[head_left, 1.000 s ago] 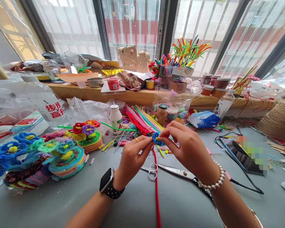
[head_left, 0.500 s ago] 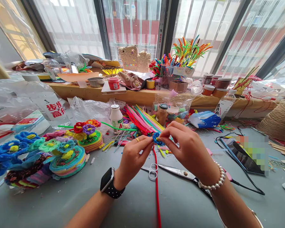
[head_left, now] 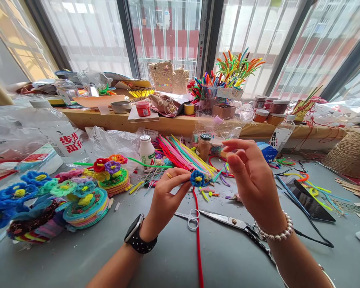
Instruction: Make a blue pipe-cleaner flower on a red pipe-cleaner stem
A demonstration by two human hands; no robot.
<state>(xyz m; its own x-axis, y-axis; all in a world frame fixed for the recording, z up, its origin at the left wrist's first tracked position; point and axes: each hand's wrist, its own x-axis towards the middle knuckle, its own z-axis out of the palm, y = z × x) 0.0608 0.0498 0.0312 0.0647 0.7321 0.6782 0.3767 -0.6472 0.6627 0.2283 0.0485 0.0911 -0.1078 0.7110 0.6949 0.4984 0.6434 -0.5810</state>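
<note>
Between the thumb and fingers of my left hand (head_left: 170, 192) is a small blue pipe-cleaner flower (head_left: 197, 179) with a yellow centre, facing me. My right hand (head_left: 252, 180) is raised to the right of the flower, apart from it, with fingers loosely bent and nothing seen in them. Below the flower lie small white-handled scissors (head_left: 192, 219) and a long red pipe cleaner (head_left: 199, 244) running towards me. Large shears (head_left: 228, 219) with black handles rest partly under my right wrist.
Pipe-cleaner flowers (head_left: 21, 192) and round layered cakes (head_left: 85, 210) stand at left. A bundle of pipe cleaners (head_left: 183, 154) lies behind my hands, near a white bottle (head_left: 147, 154) and a brown jar (head_left: 204, 147). At right are a phone (head_left: 309, 199) with a cable and a twine spool (head_left: 352, 154).
My right hand has let go of the blue flower and moved up and right, its fingers loosening. The flower, still in my left hand, now shows its yellow centre.
</note>
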